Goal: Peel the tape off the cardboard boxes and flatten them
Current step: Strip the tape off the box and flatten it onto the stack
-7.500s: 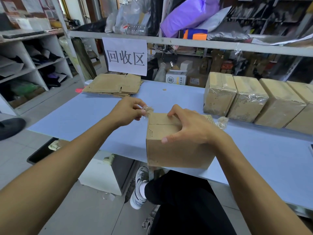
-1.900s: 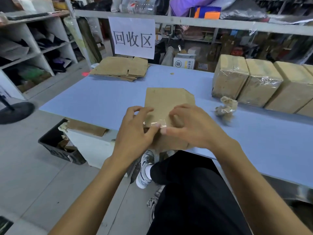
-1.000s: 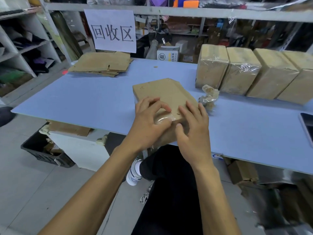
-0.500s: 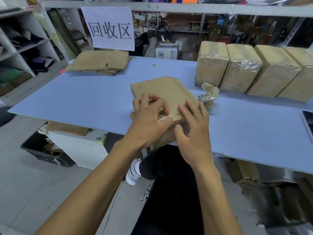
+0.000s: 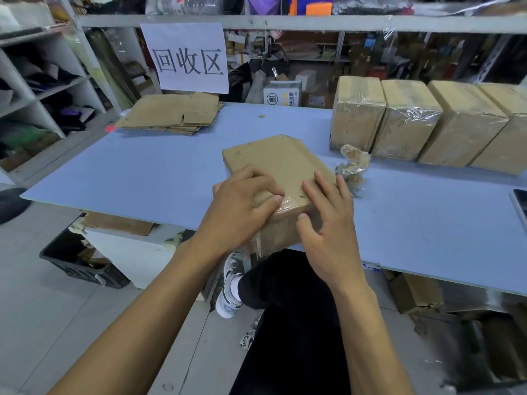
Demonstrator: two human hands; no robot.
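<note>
Fingers [image 5: 251, 178] of the left hand [image 5: 242, 212] are curled over the near end of the cardboard box [image 5: 273, 163], thumb tip pressed at the edge of the clear tape [image 5: 288, 205], seemingly picking at it rather than pinching it. Beside it the right hand [image 5: 328, 223] lies flat with fingers spread, pinning the box down. Partly collapsed, the box sits at the near edge of the blue surface [image 5: 142, 172], its long axis running away from the person, taped end nearest and overhanging the edge. Its tape runs crosswise between the two thumbs, so the left hand is better placed to lift it. Farther out lie a wad of peeled tape [image 5: 353, 163], taped boxes [image 5: 413, 121] and a flattened stack [image 5: 171, 114].
</note>
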